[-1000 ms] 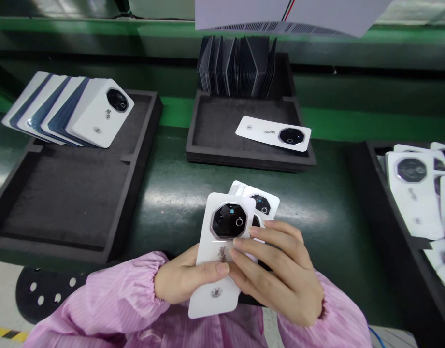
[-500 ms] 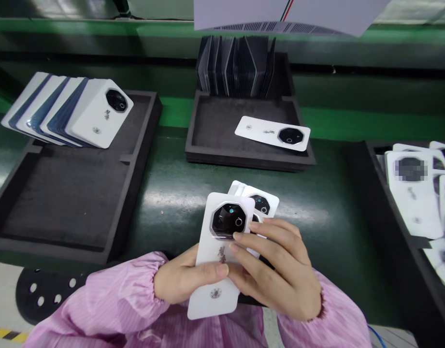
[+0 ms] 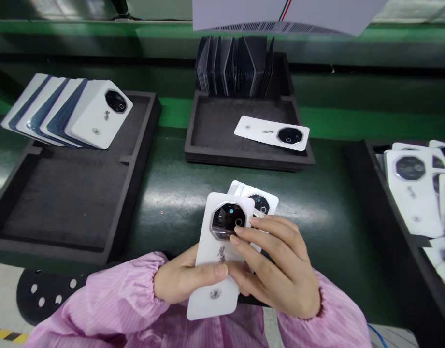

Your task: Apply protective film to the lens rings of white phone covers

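A thin white phone back panel (image 3: 202, 295) with a black octagonal camera area is held upright in front of me. My left hand (image 3: 189, 275) grips its left side, thumb across the front and fingers hidden behind. My right hand (image 3: 280, 266) is at its right edge, fingertips touching the front by the camera area; the thumb is partly hidden. Just behind it, more white panels (image 3: 269, 197) lie overlapped, partly covered by the held panel and my right fingers.
At left, a dark foam tray (image 3: 70, 193) carries a fanned row of white panels (image 3: 93, 116). A middle tray (image 3: 211, 128) holds one white panel (image 3: 258, 129) and upright dark sheets (image 3: 233, 67). More panels (image 3: 412, 198) fill the right tray (image 3: 374, 193).
My right fingers have shifted very slightly at the panel's edge and camera area. The left hand and the held panel stay almost still.
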A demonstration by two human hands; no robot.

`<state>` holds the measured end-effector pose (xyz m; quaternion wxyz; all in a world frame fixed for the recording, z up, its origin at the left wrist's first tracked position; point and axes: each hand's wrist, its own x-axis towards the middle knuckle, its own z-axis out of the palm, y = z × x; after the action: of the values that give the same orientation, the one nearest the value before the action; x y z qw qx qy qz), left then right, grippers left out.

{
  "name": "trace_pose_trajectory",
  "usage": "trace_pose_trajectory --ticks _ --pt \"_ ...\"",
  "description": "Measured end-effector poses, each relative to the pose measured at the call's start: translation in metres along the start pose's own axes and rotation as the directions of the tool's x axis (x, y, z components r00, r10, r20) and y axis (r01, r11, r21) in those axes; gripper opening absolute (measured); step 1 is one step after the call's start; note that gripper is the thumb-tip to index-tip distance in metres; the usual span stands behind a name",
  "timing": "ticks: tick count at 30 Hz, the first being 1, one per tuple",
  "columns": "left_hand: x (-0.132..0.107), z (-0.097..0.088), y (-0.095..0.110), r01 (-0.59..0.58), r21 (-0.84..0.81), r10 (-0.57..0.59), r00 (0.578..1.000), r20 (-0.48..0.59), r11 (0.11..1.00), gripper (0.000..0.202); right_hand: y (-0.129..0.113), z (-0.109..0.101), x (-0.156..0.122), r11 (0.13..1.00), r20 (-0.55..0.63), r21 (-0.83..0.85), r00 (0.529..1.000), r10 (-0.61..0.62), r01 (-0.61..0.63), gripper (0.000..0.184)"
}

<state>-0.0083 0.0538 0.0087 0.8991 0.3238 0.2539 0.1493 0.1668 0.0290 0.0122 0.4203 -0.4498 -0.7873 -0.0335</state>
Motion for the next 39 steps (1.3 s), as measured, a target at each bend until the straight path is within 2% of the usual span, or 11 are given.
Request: trace_pose_trajectory --ticks 6,11,15,20,24,31,33,39 --pt "-0.0003 0.0001 -0.0004 -0.003 -0.025 0.003 1.0 0.006 1.0 0.026 0.0004 0.0 0.0046 1.0 -0.012 -0.018 1.0 -0.007 0.007 0.015" --pt "0.0 0.0005 0.0004 -0.034 -0.055 0.035 0.999 0.021 0.998 0.024 0.0007 -0.0004 0.0047 1.0 0.001 -0.023 1.0 -0.005 0.005 0.02" --pt "-0.0006 -0.0019 0.0005 0.031 0.021 -0.032 0.999 0.043 0.999 0.035 0.0028 -0.0003 0.0013 0.996 0.037 -0.07 0.998 0.051 -0.049 0.032" --pt "-0.001 -0.0052 -0.0011 0.084 0.082 -0.088 0.995 0.049 0.993 0.049 0.007 0.0002 -0.0017 0.99 0.119 -0.099 0.987 0.11 -0.098 0.062" --pt "-0.0003 -0.0055 -0.0009 0.036 0.127 -0.048 0.995 0.087 0.991 0.051 0.0082 -0.0003 -0.0023 0.992 0.148 -0.09 0.984 0.103 -0.09 0.066" --pt "-0.0004 -0.003 0.0014 0.078 0.065 -0.081 0.996 0.047 0.995 0.046 0.0086 0.0018 -0.0005 0.991 0.133 -0.086 0.984 0.117 -0.106 0.078" --pt "-0.0004 -0.003 0.0022 0.068 0.075 -0.072 0.996 0.059 0.995 0.046 0.0079 0.0012 0.0002 0.99 0.115 -0.094 0.986 0.117 -0.107 0.075" --pt "0.0002 -0.0019 0.0039 0.076 0.083 -0.08 0.996 0.047 0.994 0.047 0.0057 -0.002 0.0011 0.994 0.103 -0.076 0.991 0.086 -0.078 0.043"
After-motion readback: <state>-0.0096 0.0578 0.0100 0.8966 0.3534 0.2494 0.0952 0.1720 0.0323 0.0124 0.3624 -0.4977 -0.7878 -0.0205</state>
